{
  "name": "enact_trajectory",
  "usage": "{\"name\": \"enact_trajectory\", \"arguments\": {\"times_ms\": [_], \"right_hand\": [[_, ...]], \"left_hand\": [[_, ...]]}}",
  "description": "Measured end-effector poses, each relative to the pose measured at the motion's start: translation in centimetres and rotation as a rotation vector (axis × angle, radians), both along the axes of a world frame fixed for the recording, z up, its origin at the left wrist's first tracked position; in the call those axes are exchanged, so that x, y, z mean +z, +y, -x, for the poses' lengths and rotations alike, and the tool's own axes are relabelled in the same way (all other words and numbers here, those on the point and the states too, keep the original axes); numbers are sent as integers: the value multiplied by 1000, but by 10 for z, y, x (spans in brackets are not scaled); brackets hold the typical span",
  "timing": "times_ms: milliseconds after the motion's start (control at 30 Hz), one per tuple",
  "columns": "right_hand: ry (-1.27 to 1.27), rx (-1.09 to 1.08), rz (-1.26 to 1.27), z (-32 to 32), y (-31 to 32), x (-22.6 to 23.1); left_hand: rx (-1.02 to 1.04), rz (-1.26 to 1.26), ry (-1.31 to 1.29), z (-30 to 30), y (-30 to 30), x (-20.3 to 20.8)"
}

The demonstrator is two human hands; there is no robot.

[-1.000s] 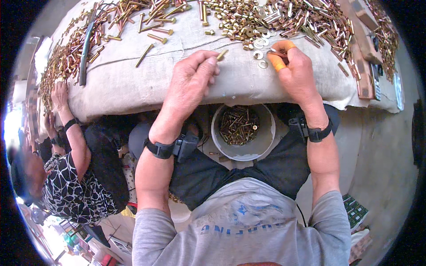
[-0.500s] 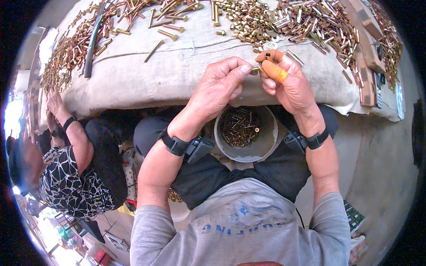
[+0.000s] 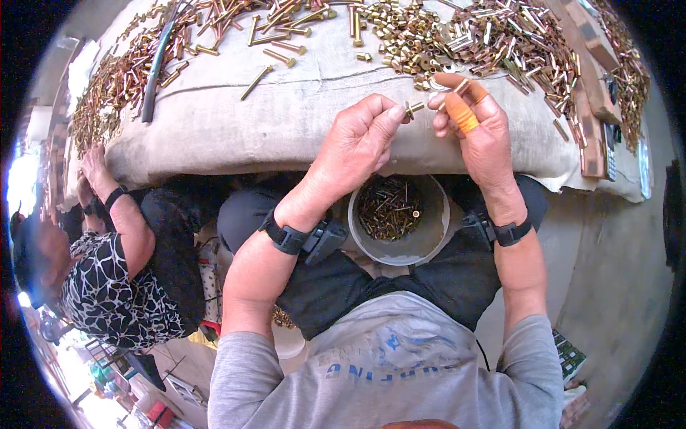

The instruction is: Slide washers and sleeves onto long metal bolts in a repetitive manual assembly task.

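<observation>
My left hand [image 3: 357, 139] is closed in a pinch over the near edge of the cloth-covered table. From its fingertips a short brass-coloured bolt [image 3: 414, 109] sticks out to the right, with a washer-like collar round it. Just right of that, my right hand [image 3: 486, 136] wears orange covers on its thumb and forefinger. A small metal sleeve [image 3: 461, 87] is pinched between those fingers; its far end is partly hidden. A narrow gap separates the bolt's tip from the right hand. Beneath both hands, a bucket [image 3: 400, 257] between my knees contains many bolt assemblies [image 3: 386, 207].
Behind my hands lie heaps of brass-coloured nuts [image 3: 400, 36] and metal sleeves [image 3: 500, 36]. Long bolts [image 3: 282, 57] are scattered at the back left, beside a dark strip [image 3: 156, 71]. Wooden blocks [image 3: 589, 93] edge the right side. Another person [image 3: 121, 286] sits at my left.
The right hand has drawn away from the left, so the bolt's end and collar now show. The sleeve in my right fingers has tilted. The whole view has shifted slightly.
</observation>
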State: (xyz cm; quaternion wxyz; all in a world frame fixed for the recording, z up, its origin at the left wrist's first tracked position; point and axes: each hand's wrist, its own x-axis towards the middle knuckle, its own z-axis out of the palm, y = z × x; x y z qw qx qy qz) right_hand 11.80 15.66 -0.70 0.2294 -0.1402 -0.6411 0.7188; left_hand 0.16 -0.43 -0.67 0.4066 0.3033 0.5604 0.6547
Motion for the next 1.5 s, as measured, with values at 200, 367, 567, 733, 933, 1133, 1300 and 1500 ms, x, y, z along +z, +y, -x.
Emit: {"name": "enact_trajectory", "arguments": {"times_ms": [200, 367, 567, 733, 933, 1133, 1300, 1500], "right_hand": [[58, 79, 250, 0, -1, -6], [69, 54, 303, 0, -9, -12], [128, 32, 560, -2, -18, -10], [145, 53, 562, -2, -17, -12], [122, 25, 569, 0, -20, -14], [-52, 45, 249, -7, -26, -10], [-37, 7, 46, -7, -13, 1], [-173, 88, -125, -5, -27, -4]], "left_hand": [[-1, 49, 88, -4, 2, -7], [-35, 42, -32, -2, 2, -4], [-52, 7, -86, -4, 2, -3], [-19, 58, 32, -5, 4, -3], [-5, 24, 156, -10, 3, -12], [-60, 24, -126, -7, 0, -2], [-50, 66, -53, -10, -1, 3], [-5, 41, -96, -16, 6, 4]]}}
